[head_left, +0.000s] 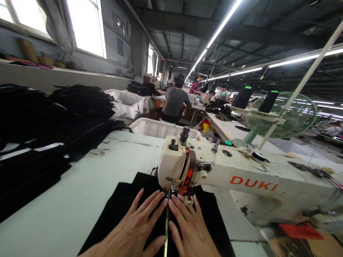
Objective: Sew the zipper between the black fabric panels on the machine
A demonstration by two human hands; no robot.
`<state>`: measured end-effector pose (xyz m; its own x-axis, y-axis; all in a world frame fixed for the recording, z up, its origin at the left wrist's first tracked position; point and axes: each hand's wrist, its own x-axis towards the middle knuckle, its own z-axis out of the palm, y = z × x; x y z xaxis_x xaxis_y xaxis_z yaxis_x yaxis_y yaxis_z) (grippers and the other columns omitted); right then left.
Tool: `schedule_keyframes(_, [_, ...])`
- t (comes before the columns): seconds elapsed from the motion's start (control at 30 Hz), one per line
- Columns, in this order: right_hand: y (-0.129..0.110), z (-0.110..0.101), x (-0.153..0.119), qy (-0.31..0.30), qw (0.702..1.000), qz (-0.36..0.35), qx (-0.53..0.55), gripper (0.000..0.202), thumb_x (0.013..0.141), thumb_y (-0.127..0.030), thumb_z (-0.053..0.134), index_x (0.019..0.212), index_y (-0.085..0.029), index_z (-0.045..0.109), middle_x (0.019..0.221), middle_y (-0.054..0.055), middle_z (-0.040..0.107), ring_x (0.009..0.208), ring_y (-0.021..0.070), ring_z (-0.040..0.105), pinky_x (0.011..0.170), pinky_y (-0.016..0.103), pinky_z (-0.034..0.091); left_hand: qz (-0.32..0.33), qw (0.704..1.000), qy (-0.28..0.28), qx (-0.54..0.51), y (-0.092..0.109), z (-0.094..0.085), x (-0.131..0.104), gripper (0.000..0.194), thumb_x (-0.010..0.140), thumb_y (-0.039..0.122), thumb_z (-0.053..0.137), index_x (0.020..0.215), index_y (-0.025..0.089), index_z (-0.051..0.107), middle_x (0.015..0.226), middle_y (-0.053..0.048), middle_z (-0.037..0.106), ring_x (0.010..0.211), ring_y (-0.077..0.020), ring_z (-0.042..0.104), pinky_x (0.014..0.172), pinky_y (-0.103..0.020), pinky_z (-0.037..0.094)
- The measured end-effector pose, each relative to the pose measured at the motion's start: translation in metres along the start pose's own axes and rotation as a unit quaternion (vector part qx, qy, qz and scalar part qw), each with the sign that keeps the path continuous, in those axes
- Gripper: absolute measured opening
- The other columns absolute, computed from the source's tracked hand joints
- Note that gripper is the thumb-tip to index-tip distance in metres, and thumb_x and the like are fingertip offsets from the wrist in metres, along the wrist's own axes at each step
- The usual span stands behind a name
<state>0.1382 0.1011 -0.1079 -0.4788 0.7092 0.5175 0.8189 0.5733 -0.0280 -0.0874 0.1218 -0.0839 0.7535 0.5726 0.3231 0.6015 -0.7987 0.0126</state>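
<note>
A worker's left hand (134,228) and right hand (191,228) lie flat and open, fingers spread, on a piece of black fabric (118,210) at a sewing machine (241,178) marked DUKI, in a long workshop lit by ceiling tubes. Neither hand grips anything; both press the cloth to the pale table (66,192), fingertips almost meeting just in front of the needle area under the machine head. A thin light strip (166,228), perhaps a zip or tape, runs between the hands toward the needle; what it is cannot be told for sure. The fabric sits directly below the head, its far edge hidden behind it.

By the look of it, the step in hand is guiding a seam along that strip. Feeding on would call for even pressure from both palms, the strip kept straight to the needle and fingertips held clear of it.

Stacks of black cut pieces (40,135) fill the table's left side, well apart from the hands. White bins (160,128) stand beyond, a green fan (292,114) to the right, and a seated person (175,103) works further down the line
</note>
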Motion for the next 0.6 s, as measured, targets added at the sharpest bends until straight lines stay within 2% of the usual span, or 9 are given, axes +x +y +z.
schedule_keyframes(0.17, [-0.007, -0.011, 0.007, -0.084, 0.992, 0.073, 0.058, 0.042, 0.1, -0.022, 0.046, 0.142, -0.021, 0.05, 0.145, 0.001, 0.053, 0.135, 0.0261, 0.048, 0.116, 0.062, 0.032, -0.023, 0.998, -0.053, -0.035, 0.0, 0.0, 0.006, 0.062, 0.099, 0.038, 0.054, 0.153, 0.015, 0.034, 0.155, -0.016, 0.036, 0.143, -0.0352, 0.033, 0.109, -0.067, 0.032])
schedule_keyframes(0.3, [-0.016, -0.028, 0.013, -0.153, 0.977, 0.118, 0.087, 0.044, 0.098, -0.018, 0.052, 0.142, -0.017, 0.05, 0.149, 0.005, 0.048, 0.141, 0.0276, 0.039, 0.119, 0.063, 0.021, -0.041, 0.995, -0.085, -0.043, 0.008, -0.01, 0.006, 0.055, 0.104, 0.04, 0.044, 0.151, 0.012, 0.037, 0.156, -0.02, 0.033, 0.145, -0.0356, 0.028, 0.11, -0.07, 0.024])
schedule_keyframes(0.4, [-0.027, -0.045, 0.004, -0.151, 0.972, 0.141, 0.107, 0.042, 0.097, -0.014, 0.051, 0.14, -0.013, 0.052, 0.149, 0.01, 0.047, 0.14, 0.027, 0.04, 0.12, 0.06, 0.023, -0.021, 0.994, -0.097, -0.05, 0.028, -0.024, -0.014, 0.059, 0.104, 0.047, 0.042, 0.152, 0.013, 0.036, 0.156, -0.021, 0.032, 0.144, -0.0374, 0.026, 0.106, -0.07, 0.032])
schedule_keyframes(0.47, [-0.039, -0.058, -0.009, -0.135, 0.967, 0.155, 0.147, 0.039, 0.099, -0.014, 0.049, 0.137, -0.011, 0.053, 0.144, 0.012, 0.052, 0.136, 0.0242, 0.044, 0.12, 0.054, 0.028, 0.005, 0.995, -0.083, -0.057, 0.045, -0.032, -0.035, 0.078, 0.094, 0.058, 0.058, 0.153, 0.013, 0.034, 0.155, -0.022, 0.033, 0.143, -0.0397, 0.029, 0.103, -0.067, 0.038])
schedule_keyframes(0.5, [-0.045, -0.064, -0.017, -0.127, 0.963, 0.159, 0.175, 0.037, 0.099, -0.015, 0.049, 0.135, -0.012, 0.054, 0.14, 0.012, 0.055, 0.134, 0.0224, 0.047, 0.12, 0.052, 0.029, 0.015, 0.996, -0.061, -0.057, 0.053, -0.033, -0.046, 0.088, 0.087, 0.056, 0.067, 0.154, 0.012, 0.031, 0.155, -0.022, 0.034, 0.142, -0.0404, 0.03, 0.103, -0.065, 0.04])
schedule_keyframes(0.53, [-0.052, -0.069, -0.025, -0.119, 0.959, 0.159, 0.202, 0.036, 0.098, -0.015, 0.051, 0.134, -0.013, 0.055, 0.137, 0.011, 0.057, 0.132, 0.021, 0.048, 0.12, 0.05, 0.029, 0.019, 0.998, -0.034, -0.055, 0.06, -0.033, -0.056, 0.091, 0.083, 0.047, 0.072, 0.154, 0.011, 0.029, 0.155, -0.022, 0.035, 0.142, -0.04, 0.032, 0.103, -0.062, 0.042])
schedule_keyframes(0.6, [-0.065, -0.075, -0.038, -0.108, 0.952, 0.155, 0.241, 0.038, 0.093, -0.019, 0.063, 0.131, -0.016, 0.055, 0.132, 0.009, 0.06, 0.131, 0.0207, 0.049, 0.122, 0.051, 0.024, 0.011, 0.998, 0.021, -0.051, 0.066, -0.029, -0.072, 0.084, 0.08, 0.02, 0.065, 0.155, 0.013, 0.026, 0.154, -0.017, 0.039, 0.141, -0.0341, 0.036, 0.105, -0.054, 0.043])
